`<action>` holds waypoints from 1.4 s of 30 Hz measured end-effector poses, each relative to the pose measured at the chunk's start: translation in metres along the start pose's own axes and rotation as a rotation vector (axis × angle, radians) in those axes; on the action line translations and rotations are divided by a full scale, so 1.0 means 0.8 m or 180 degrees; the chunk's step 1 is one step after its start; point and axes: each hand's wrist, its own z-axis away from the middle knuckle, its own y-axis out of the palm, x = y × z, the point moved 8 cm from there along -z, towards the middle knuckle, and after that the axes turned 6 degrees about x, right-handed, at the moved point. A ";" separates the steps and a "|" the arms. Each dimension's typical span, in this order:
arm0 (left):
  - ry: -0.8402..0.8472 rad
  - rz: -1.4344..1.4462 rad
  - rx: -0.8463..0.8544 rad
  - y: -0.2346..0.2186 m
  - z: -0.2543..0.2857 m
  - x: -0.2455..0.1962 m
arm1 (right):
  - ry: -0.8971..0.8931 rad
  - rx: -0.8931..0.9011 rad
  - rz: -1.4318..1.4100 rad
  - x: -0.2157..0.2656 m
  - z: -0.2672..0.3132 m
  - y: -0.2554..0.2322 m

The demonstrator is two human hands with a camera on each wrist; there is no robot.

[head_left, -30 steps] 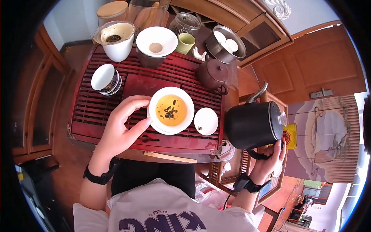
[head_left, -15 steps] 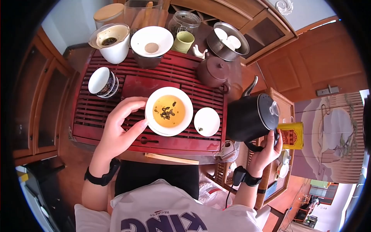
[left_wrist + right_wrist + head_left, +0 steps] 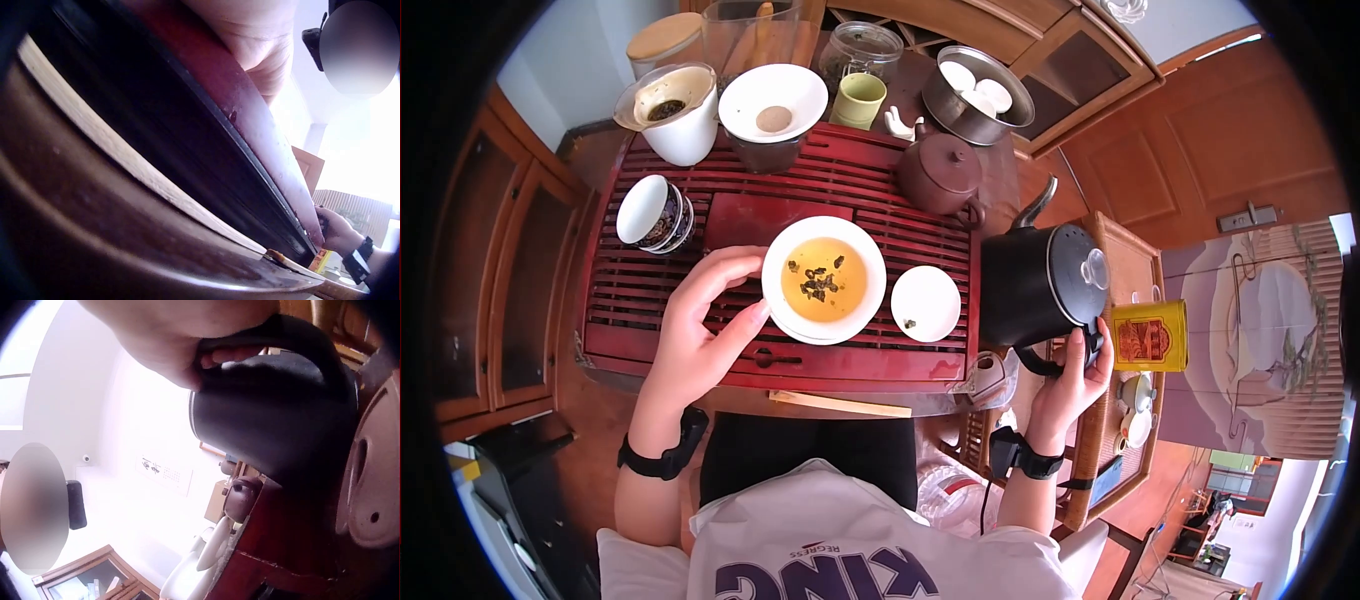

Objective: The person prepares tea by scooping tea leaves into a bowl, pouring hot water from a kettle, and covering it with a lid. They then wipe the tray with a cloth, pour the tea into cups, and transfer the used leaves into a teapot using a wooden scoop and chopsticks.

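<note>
In the head view, my left hand [image 3: 705, 315] holds the left side of a white gaiwan bowl [image 3: 774, 280] with thumb and forefinger at its edge; the other fingertips are hidden behind it. Amber tea with dark leaves [image 3: 818, 286] fills the bowl, over the slatted red tea tray [image 3: 730, 360]. On the right, my right hand [image 3: 1080, 370] grips the handle of a black kettle [image 3: 1015, 290], beside the tray's right end, its spout pointing to the far side. A small white lid [image 3: 925, 303] with a leaf bit on it lies right of the bowl. The right wrist view shows the kettle's body [image 3: 269, 425] close up.
A brown clay teapot [image 3: 942, 172] stands at the tray's far right. Stacked cups [image 3: 645, 212] sit on the left, with a white strainer [image 3: 772, 95] and a filter cup [image 3: 685, 135] behind. A steel pot [image 3: 1015, 120], a green cup [image 3: 860, 100] and a yellow tin [image 3: 1150, 337] surround these.
My right hand has brought the kettle slightly toward the tray and turned it, with its lid facing up more and the yellow tin uncovered. The left hand keeps its hold on the gaiwan.
</note>
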 end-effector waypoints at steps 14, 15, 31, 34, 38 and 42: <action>-0.0049 0.0072 -0.0079 0.001 0.005 0.004 | -0.1151 0.1592 0.2083 0.104 0.064 0.128; -0.0040 0.0078 -0.0084 0.001 0.004 0.004 | -0.0916 0.1816 0.1884 0.092 0.066 0.140; 0.0133 0.0105 -0.0076 0.000 0.000 -0.007 | -0.0794 0.2243 0.2296 0.042 0.077 0.201; 0.0122 0.0145 -0.0071 0.000 0.000 -0.010 | -0.0776 0.2238 0.2216 0.045 0.074 0.202; 0.0178 0.0111 -0.0024 0.000 0.000 -0.010 | -0.0356 0.1986 0.1197 0.045 0.067 0.193; 0.0234 0.0140 0.0000 0.000 0.001 -0.009 | 0.0118 0.2132 0.0186 0.067 0.062 0.204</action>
